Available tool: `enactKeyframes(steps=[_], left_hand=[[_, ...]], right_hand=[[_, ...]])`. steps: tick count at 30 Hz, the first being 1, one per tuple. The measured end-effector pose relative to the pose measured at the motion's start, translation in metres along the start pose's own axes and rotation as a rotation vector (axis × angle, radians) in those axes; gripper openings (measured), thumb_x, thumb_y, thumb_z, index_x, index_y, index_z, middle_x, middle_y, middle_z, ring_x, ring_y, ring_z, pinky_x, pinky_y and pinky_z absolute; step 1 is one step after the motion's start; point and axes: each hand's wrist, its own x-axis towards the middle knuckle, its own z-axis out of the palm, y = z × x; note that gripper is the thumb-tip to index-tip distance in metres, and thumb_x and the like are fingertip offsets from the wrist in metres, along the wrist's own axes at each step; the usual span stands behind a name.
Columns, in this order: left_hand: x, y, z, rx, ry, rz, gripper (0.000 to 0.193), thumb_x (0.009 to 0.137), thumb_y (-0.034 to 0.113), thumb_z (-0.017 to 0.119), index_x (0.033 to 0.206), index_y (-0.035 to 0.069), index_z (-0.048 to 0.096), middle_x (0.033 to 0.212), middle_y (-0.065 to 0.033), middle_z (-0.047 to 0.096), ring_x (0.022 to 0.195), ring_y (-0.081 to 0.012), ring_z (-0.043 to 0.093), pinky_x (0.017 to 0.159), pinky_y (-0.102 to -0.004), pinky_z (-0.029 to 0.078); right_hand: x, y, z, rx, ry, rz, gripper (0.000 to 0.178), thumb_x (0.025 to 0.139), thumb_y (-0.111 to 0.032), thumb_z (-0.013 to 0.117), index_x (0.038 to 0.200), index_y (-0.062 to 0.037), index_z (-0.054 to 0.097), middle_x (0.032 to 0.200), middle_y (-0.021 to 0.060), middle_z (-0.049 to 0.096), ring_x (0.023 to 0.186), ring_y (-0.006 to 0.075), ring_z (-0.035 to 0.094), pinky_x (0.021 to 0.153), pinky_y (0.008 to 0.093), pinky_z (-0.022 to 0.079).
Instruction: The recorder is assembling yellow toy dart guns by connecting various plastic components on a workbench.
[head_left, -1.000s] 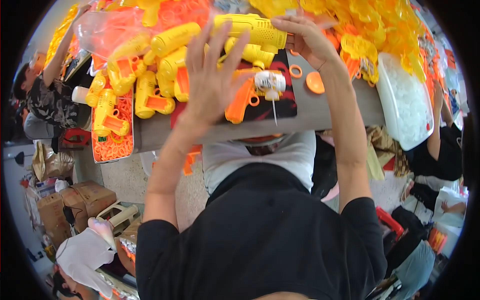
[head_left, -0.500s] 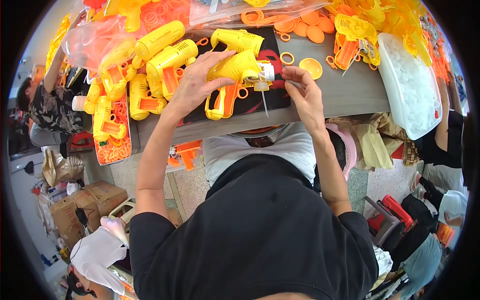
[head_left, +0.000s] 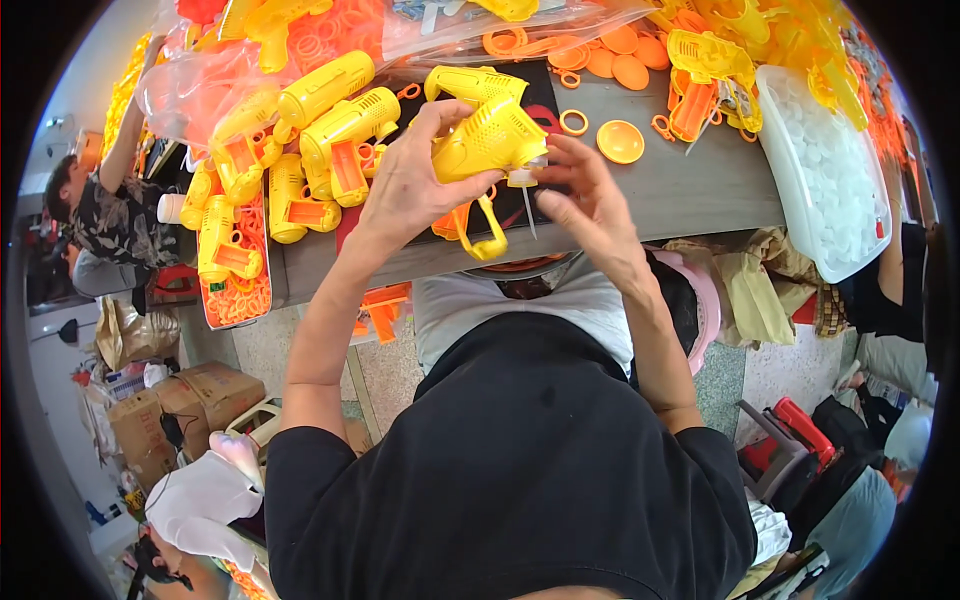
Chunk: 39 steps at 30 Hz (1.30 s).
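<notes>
My left hand [head_left: 405, 190] is closed around a yellow toy gun shell [head_left: 487, 145], thumb along its lower side and fingers over the top. The gun's front end points right, and a white round part [head_left: 522, 176] shows there with a thin pale stem [head_left: 531, 215] hanging below. An orange insert and yellow trigger guard [head_left: 485, 235] hang under the shell. Close by the front end is my right hand [head_left: 595, 195], thumb and fingers apart; whether its fingertips touch the gun is hard to tell. Behind lies another yellow shell [head_left: 470, 82] on a dark mat [head_left: 540, 80].
Several yellow gun shells [head_left: 325, 85] pile up at the left, beside a tray of orange rings [head_left: 240, 300]. An orange dome cup [head_left: 620, 142] and an orange ring [head_left: 573, 122] lie at the right. A white bin [head_left: 875, 245] holds translucent pieces. Other people work nearby.
The gun has turned in my left hand, its white front part now less exposed. My right hand has moved left, its fingers now at the gun's front end.
</notes>
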Motion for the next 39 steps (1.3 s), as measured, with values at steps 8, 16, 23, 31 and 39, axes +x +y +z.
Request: enactKeyframes(steps=[8, 16, 23, 31, 39], left_hand=[[0.017, 0.005, 0.038, -0.546, -0.024, -0.281, 0.071, 0.090, 0.031, 0.075, 0.143, -0.004, 0.043, 0.121, -0.0122, 0.063, 0.107, -0.0167, 0.064, 0.092, -0.0282, 0.052], [0.029, 0.015, 0.057, -1.257, -0.254, -0.644, 0.046, 0.099, 0.018, 0.062, 0.139, 0.000, 0.048, 0.125, -0.0080, 0.064, 0.113, -0.0161, 0.063, 0.096, -0.0311, 0.052], [0.013, 0.040, 0.068, -0.729, -0.468, -0.344, 0.051, 0.097, 0.010, 0.061, 0.145, -0.001, 0.046, 0.129, -0.0099, 0.059, 0.111, -0.0164, 0.059, 0.093, -0.0304, 0.052], [0.013, 0.048, 0.077, -0.664, -0.419, -0.280, 0.039, 0.101, 0.009, 0.057, 0.138, 0.000, 0.054, 0.132, -0.0129, 0.059, 0.114, -0.0175, 0.060, 0.095, -0.0323, 0.053], [0.011, 0.092, 0.146, 0.090, -0.409, 0.354, 0.046, 0.085, 0.001, 0.069, 0.129, 0.005, 0.061, 0.134, -0.0150, 0.056, 0.126, -0.0311, 0.051, 0.108, -0.0423, 0.040]], right_hand=[[-0.033, 0.002, 0.002, 0.341, -0.141, 0.329, 0.055, 0.102, -0.021, 0.058, 0.148, -0.0030, 0.034, 0.115, 0.0176, 0.065, 0.084, 0.0195, 0.071, 0.069, 0.0277, 0.058], [-0.066, 0.017, -0.039, 0.609, -0.020, 0.332, 0.042, 0.104, -0.026, 0.053, 0.140, -0.0055, 0.041, 0.107, 0.0199, 0.068, 0.076, 0.0191, 0.070, 0.061, 0.0275, 0.057], [-0.129, 0.026, -0.055, 0.516, 0.244, 0.102, 0.030, 0.103, -0.026, 0.054, 0.124, -0.0067, 0.045, 0.091, 0.0164, 0.069, 0.066, 0.0196, 0.067, 0.061, 0.0300, 0.054], [-0.248, 0.074, -0.177, 0.269, 1.420, 0.031, 0.029, 0.099, -0.026, 0.055, 0.117, -0.0038, 0.051, 0.085, 0.0152, 0.067, 0.057, 0.0149, 0.060, 0.054, 0.0293, 0.050], [-0.213, 0.113, -0.349, -0.044, 1.515, -0.089, 0.039, 0.099, -0.032, 0.060, 0.125, -0.0077, 0.044, 0.095, 0.0127, 0.068, 0.059, 0.0167, 0.062, 0.048, 0.0281, 0.050]])
